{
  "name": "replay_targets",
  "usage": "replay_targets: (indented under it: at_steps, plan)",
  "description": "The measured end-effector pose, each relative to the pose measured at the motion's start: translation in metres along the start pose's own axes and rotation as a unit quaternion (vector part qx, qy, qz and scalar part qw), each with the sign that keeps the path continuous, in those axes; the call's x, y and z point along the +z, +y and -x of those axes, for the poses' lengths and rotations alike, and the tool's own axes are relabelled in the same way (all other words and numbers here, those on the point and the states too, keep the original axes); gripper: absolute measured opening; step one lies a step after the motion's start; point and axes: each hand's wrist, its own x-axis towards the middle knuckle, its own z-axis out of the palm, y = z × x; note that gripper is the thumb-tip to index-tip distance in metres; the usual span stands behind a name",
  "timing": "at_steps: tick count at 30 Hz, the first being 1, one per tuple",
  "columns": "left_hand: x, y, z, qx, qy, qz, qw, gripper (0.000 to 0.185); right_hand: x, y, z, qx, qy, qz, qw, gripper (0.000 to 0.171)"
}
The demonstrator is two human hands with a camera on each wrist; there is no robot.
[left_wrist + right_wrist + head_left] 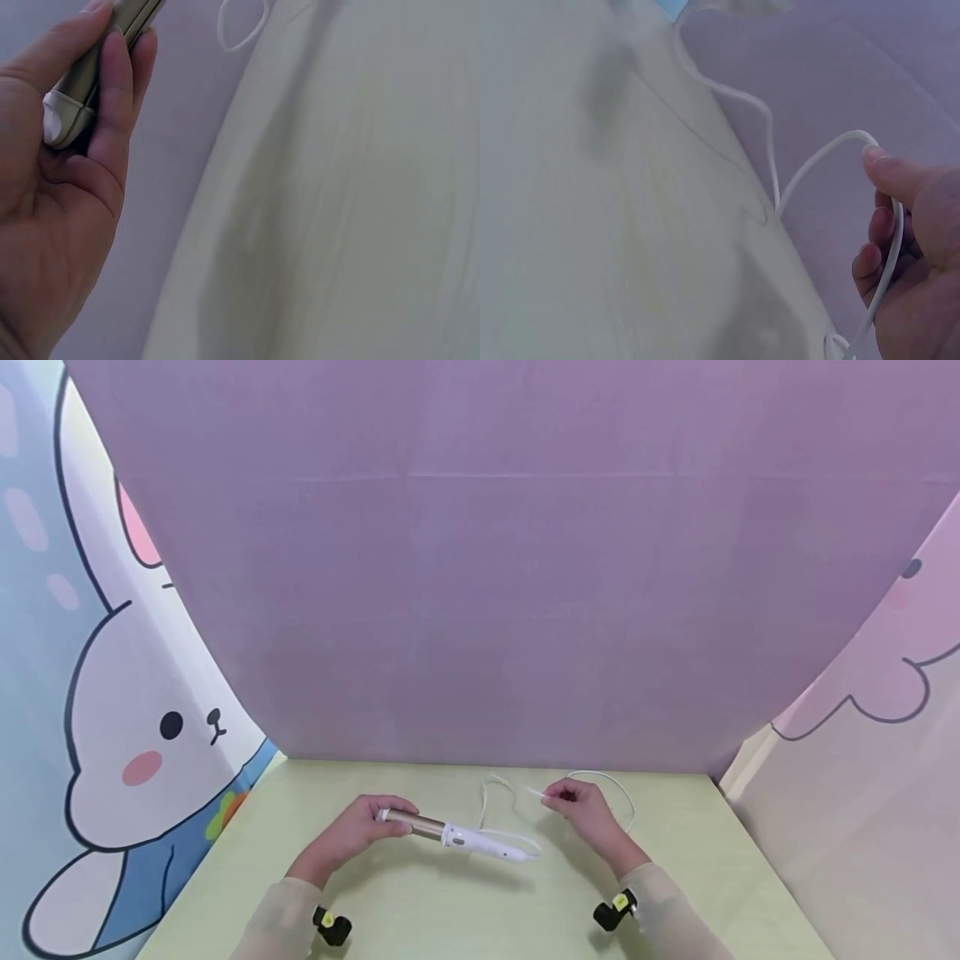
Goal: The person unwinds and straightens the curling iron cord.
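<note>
A curling iron (480, 842) with a white handle and a gold barrel is held above the table, tilted slightly down to the right. My left hand (375, 821) grips its barrel end; in the left wrist view the white tip of the iron (66, 120) lies against the palm between thumb and fingers. From the handle runs a thin white cord (486, 802). My right hand (588, 817) pinches this cord to the right of the iron. In the right wrist view the cord (821, 156) arches over from the thumb and passes across the palm.
A pale yellow-green table (450, 918) lies under both hands. Behind it hangs a purple cloth (510, 610). Cartoon-printed cloths (127, 710) flank the sides. A loop of cord (626, 789) curves near the table's back edge.
</note>
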Motion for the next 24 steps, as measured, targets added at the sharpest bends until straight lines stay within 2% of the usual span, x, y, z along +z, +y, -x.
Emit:
replay_targets:
  at_steps: [9,16,24]
  plan:
    - [0.0,-0.008,0.0,0.011,-0.009,0.0,0.9999,0.03,-0.006,-0.016,-0.001,-0.01,0.026,-0.033,0.999,0.012]
    - [-0.002,-0.009,0.003,-0.009,0.014,-0.01,0.9998,0.033,-0.011,-0.021,0.0,-0.023,0.024,-0.062,0.998,0.013]
    - [-0.005,-0.009,0.003,-0.006,0.04,-0.035,0.9986,0.029,-0.02,-0.033,0.002,-0.027,0.022,-0.079,0.996,0.016]
